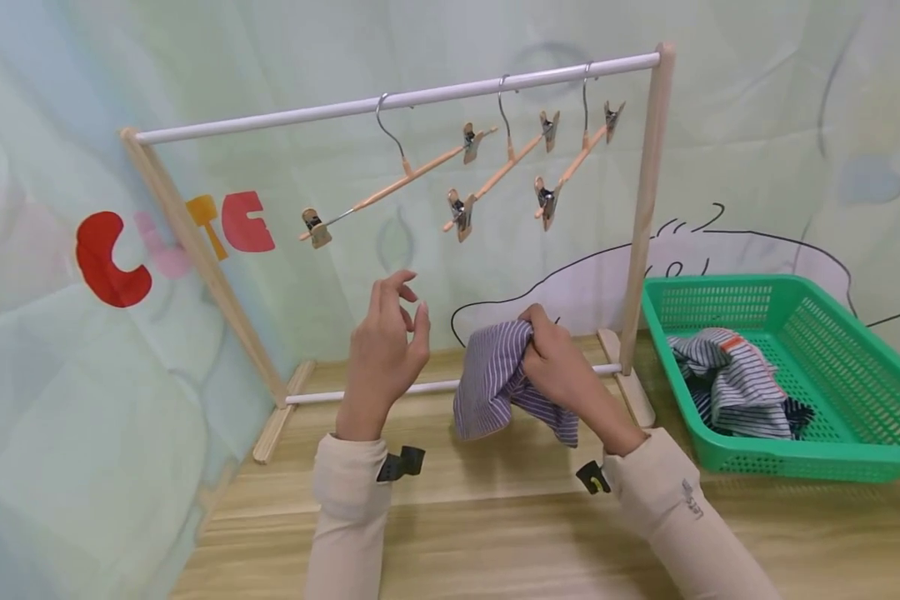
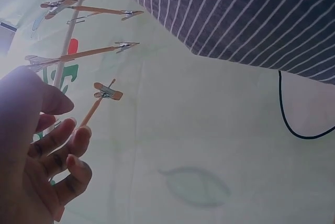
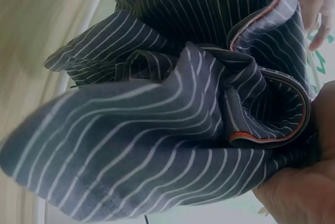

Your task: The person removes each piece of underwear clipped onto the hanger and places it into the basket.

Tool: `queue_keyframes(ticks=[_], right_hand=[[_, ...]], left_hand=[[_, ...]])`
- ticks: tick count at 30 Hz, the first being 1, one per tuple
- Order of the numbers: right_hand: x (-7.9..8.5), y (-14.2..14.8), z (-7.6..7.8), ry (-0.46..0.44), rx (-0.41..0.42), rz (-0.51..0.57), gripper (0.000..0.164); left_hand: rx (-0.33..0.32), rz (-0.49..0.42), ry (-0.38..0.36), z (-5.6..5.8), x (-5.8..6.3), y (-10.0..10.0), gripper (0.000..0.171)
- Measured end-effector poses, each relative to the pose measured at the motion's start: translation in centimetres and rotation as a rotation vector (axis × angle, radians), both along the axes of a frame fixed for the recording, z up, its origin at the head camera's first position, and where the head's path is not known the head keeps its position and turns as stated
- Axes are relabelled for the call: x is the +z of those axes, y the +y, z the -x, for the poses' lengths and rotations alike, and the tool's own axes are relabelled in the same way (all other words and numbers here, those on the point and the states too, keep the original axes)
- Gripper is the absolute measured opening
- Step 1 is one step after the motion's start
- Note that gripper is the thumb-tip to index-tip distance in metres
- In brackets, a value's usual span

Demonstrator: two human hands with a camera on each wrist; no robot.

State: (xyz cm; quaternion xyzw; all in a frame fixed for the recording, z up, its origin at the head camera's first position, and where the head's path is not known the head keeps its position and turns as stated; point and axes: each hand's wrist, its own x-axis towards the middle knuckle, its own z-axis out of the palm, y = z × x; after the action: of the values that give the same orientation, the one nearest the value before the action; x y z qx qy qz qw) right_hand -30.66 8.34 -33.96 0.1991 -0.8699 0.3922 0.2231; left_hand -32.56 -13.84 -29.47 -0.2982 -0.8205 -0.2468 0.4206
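My right hand [image 1: 562, 367] grips a small striped garment [image 1: 487, 375], dark greyish purple with thin white lines, which hangs bunched above the table. Orange piping edges its folded openings in the right wrist view, where the garment [image 3: 141, 150] covers most of the frame. To its left, my left hand [image 1: 386, 346] is raised with loosely bent fingers and holds nothing. Above both hands, three clip hangers hang by metal hooks from a rack's top rod [image 1: 270, 123]: a left hanger [image 1: 412, 175], a middle hanger [image 1: 498, 177] and a right hanger [image 1: 573, 167]. No clothing is on their clips.
A green basket [image 1: 817, 463] stands right of the rack, with more striped clothing [image 1: 746, 392] inside. The rack's wooden right post [image 1: 647, 200] rises between hangers and basket. A white lower bar [image 1: 315, 398] runs behind the hands. A printed curtain [image 1: 330, 50] hangs behind.
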Motion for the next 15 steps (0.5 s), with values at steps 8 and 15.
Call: queue_keyframes(ticks=[8,15], right_hand=[[0.6,0.6,-0.2,-0.005,-0.01,0.02,0.024],[1.5,1.2,-0.5,0.024,-0.042,0.025,0.023]], left_hand=[[0.004,0.012,0.005,0.1,0.0,-0.1,0.036],[0.001,0.016,0.014,0.2,0.1,0.0,0.035]])
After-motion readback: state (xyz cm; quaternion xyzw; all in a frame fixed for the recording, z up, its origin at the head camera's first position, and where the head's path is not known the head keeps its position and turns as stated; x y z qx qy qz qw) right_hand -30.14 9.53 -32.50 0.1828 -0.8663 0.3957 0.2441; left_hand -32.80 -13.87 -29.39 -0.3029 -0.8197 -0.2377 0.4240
